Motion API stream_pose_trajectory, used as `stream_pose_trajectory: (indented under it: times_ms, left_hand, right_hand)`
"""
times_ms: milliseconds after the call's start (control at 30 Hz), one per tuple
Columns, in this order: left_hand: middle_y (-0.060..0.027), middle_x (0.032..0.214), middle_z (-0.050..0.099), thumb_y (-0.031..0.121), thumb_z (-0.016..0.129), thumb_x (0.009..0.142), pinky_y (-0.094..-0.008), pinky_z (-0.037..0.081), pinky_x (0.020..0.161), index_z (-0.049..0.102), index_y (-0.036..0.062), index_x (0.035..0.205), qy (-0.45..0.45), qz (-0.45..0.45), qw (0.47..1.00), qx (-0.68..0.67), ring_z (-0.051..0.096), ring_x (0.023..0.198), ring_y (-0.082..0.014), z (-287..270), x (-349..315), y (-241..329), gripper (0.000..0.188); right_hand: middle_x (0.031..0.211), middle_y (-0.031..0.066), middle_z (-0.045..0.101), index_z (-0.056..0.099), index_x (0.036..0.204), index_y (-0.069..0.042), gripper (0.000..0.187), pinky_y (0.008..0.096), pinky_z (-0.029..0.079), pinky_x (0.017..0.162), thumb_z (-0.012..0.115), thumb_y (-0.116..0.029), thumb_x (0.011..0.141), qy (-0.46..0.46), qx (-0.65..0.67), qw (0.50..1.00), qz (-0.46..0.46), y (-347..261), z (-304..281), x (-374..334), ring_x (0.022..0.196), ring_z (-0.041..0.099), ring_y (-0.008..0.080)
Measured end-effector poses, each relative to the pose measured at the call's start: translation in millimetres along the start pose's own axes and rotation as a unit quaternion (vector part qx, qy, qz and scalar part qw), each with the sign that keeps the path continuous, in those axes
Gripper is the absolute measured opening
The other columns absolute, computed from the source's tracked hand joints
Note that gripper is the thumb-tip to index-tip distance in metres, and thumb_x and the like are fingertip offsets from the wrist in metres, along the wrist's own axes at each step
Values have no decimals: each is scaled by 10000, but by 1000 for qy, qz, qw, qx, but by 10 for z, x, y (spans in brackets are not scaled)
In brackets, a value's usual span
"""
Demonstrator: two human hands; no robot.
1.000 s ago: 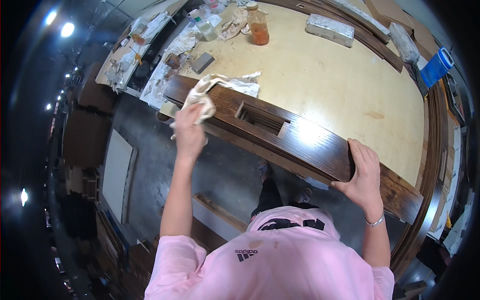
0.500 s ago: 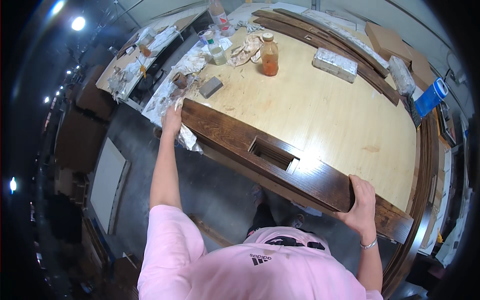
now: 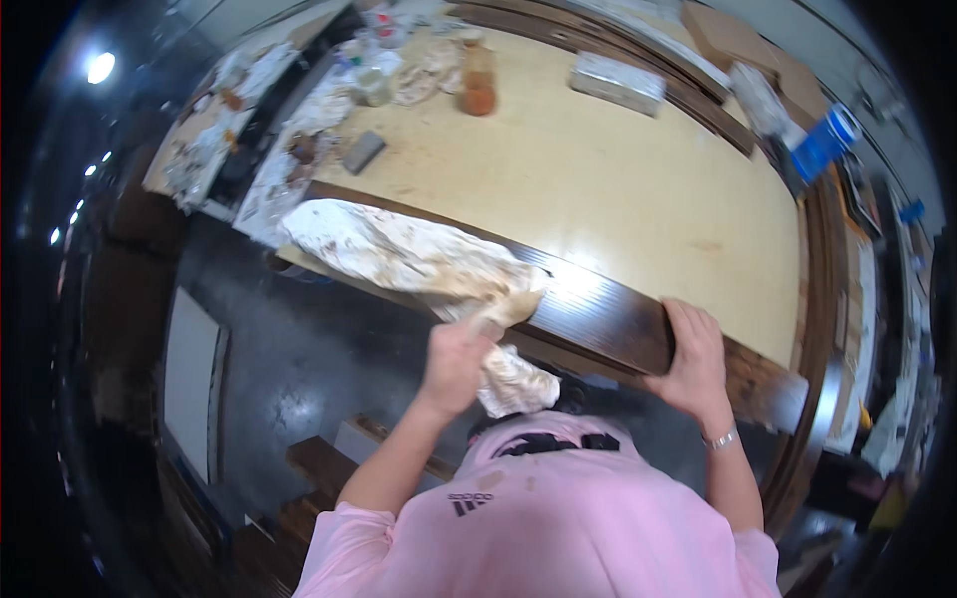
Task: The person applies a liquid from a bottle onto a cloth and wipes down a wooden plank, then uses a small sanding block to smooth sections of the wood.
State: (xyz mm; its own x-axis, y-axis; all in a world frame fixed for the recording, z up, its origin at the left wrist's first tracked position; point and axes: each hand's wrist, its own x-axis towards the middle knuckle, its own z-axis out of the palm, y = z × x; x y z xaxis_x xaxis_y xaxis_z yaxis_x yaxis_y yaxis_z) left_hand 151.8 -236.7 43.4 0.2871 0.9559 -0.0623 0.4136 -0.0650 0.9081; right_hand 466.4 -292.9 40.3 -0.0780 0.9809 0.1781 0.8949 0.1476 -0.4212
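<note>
A stained white rag (image 3: pixel 399 249) is pinched in my left hand (image 3: pixel 457 367), in front of the near edge of a dark brown wooden board (image 3: pixel 608 311). Most of the rag lies stretched along the board's left part, and a loose end dangles below my fingers. It covers the board's rectangular cutout. My right hand (image 3: pixel 695 359) grips the board's right end, thumb at the near side and fingers over the top. Beyond that hand a second brown board (image 3: pixel 768 387) juts out to the right.
On the pale tabletop (image 3: pixel 598 179) stand a bottle of orange-brown liquid (image 3: pixel 478 90), a grey block (image 3: pixel 364 152) and a silvery wrapped block (image 3: pixel 618 83). Long dark boards (image 3: pixel 698 110) lie at the back. A blue container (image 3: pixel 825 142) stands far right. A white panel (image 3: pixel 191 379) leans at left.
My left hand has moved from the board's left end rightward and nearer to me, drawing the rag across the board and over the cutout. My right hand keeps its grip. The whole view has shifted.
</note>
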Motion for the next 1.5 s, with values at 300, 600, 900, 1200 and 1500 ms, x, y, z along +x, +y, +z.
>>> stream_pose_trajectory:
  times_ms: [300, 600, 900, 1200, 1500]
  left_hand:
    - [-156, 1185, 664, 375, 426, 1070, -338, 536, 885, 527, -105, 1307, -61, 99, 939, -325, 668, 1018, -203, 259, 238, 652, 544]
    - [-247, 1540, 337, 292, 697, 858, -453, 277, 1171, 306, -14, 1509, -352, 306, 845, 263, 323, 1423, -411, 1967, 425, 1063, 820]
    - [-224, 1502, 403, 337, 817, 738, -468, 306, 1145, 411, -5, 1440, -373, 531, 710, 271, 340, 1422, -379, 3423, 173, 1473, 880]
    - [-229, 1515, 384, 250, 854, 679, -488, 296, 1144, 414, -17, 1431, -359, 464, 733, 345, 336, 1424, -400, 2927, 250, 1371, 912]
    - [-223, 1498, 403, 223, 843, 693, -479, 297, 1154, 414, -11, 1428, -355, 466, 733, 346, 368, 1402, -379, 2681, 281, 1242, 883]
  right_hand:
    - [1434, 210, 463, 441, 1412, 10, 926, 481, 271, 1174, 860, -287, 641, 19, 43, 998, 49, 330, -338, -410, 1377, 390, 371]
    - [1392, 176, 556, 525, 1373, 41, 463, 347, 356, 1111, 560, -229, 998, 286, 338, 840, 313, 1709, -689, -1929, 1310, 500, 256]
    - [1476, 146, 494, 445, 1447, 43, 455, 314, 286, 1160, 426, -184, 1054, 394, 478, 760, 195, 1751, -242, -1806, 1388, 420, 209]
    - [1412, 180, 551, 501, 1388, 51, 400, 332, 334, 1136, 426, -98, 1024, 435, 365, 796, 211, 1635, -61, -1666, 1353, 484, 265]
    - [1337, 153, 613, 547, 1346, 57, 390, 310, 367, 1097, 374, -94, 1031, 434, 366, 779, 266, 1570, -175, -1688, 1256, 546, 192]
